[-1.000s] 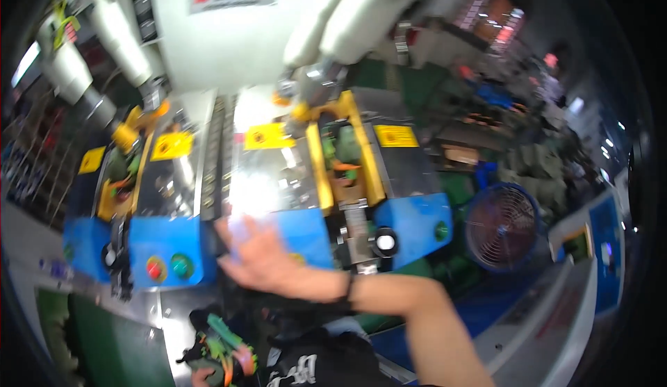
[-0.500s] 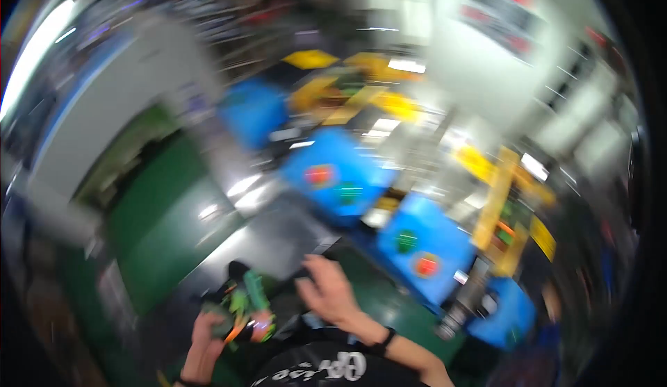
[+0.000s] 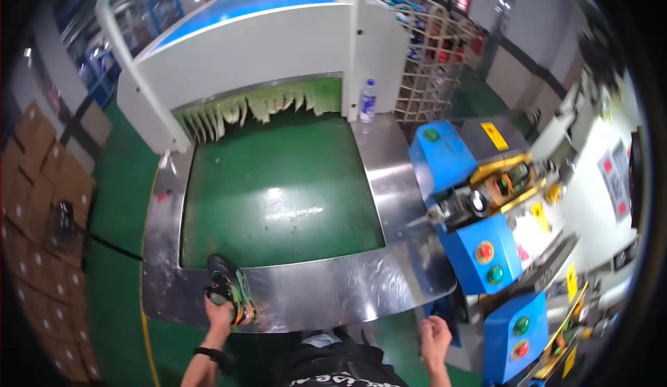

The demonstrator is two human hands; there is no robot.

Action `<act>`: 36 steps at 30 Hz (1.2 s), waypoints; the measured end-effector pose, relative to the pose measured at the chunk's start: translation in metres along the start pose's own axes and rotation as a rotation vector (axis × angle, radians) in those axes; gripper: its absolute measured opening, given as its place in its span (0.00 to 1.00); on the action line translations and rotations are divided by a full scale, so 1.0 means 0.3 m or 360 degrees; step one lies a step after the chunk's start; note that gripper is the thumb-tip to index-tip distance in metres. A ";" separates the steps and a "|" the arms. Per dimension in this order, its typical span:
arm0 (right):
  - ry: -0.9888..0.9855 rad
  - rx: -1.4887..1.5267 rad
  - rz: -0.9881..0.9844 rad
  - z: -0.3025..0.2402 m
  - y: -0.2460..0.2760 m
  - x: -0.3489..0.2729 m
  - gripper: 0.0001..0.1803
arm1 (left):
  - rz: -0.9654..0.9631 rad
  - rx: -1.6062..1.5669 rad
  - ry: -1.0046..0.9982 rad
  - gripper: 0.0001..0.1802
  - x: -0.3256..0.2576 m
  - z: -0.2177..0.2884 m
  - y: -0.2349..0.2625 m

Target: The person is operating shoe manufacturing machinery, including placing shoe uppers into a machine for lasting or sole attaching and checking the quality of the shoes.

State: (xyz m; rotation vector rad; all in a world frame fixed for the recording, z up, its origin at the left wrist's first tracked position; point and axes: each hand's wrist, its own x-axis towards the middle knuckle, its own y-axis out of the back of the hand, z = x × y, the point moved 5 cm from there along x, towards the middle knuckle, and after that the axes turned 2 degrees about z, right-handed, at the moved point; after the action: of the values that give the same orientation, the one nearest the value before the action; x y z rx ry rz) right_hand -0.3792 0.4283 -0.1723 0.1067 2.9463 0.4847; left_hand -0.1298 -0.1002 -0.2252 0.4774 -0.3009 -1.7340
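My left hand (image 3: 221, 310) is closed around a black sports shoe (image 3: 226, 286) with green and orange parts. The shoe is held at the near metal edge of the machine, its toe pointing toward the green belt (image 3: 281, 206); whether it touches the metal I cannot tell. To the right, my right hand (image 3: 435, 338) hangs beside the corner of the metal frame (image 3: 347, 286), its fingers curled in and no object visible in them. Close to that hand, blue control boxes carry red and green buttons, the nearest being a blue box (image 3: 515, 331).
A fringed green curtain (image 3: 260, 102) hangs across the machine's opening beyond the belt. A water bottle (image 3: 367, 101) stands on the right rail. Shoes (image 3: 509, 182) sit in the yellow-framed machine at right. Stacked cartons (image 3: 43, 248) line the left, and a wire cage (image 3: 431, 64) stands behind.
My view has swung left from the blue control boxes to face the green belt. The shoe stays in my left hand. My right hand has moved out to the right, and its fingers have curled.
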 end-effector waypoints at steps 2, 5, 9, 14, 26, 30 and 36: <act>0.0054 -0.0009 -0.0216 0.008 -0.136 0.061 0.12 | -0.0622 -0.0383 0.0061 0.47 0.042 -0.008 -0.026; 0.0112 -0.0404 -0.0573 -0.274 -0.496 0.083 0.13 | -0.0474 -0.0069 0.0026 0.43 0.081 0.049 0.032; 0.0655 -0.0509 -0.1134 -0.518 -1.003 0.252 0.13 | -0.0507 0.0148 -0.0490 0.39 0.343 0.332 -0.054; 0.0844 -0.0500 -0.1381 -0.772 -1.645 0.564 0.16 | -0.0712 0.0517 -0.0625 0.38 0.754 0.350 -0.344; 0.2356 -0.1964 -0.1550 -0.796 -2.891 1.324 0.41 | -0.1128 0.0883 -0.1407 0.29 1.206 0.104 -0.904; 0.2058 -0.1790 -0.0858 -0.945 -3.122 1.719 0.28 | -0.1109 0.0918 -0.1457 0.26 1.228 0.110 -0.960; 0.1938 -0.1716 -0.1693 -0.936 -2.978 2.284 0.28 | -0.1078 0.0937 -0.1644 0.26 1.199 0.093 -0.998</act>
State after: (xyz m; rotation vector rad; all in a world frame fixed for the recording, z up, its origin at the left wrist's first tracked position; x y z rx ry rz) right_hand -1.1404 -0.4388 -0.2941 -2.2941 2.2641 2.2180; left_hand -0.4615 -0.3879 -0.3897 0.0263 -1.5567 -2.4459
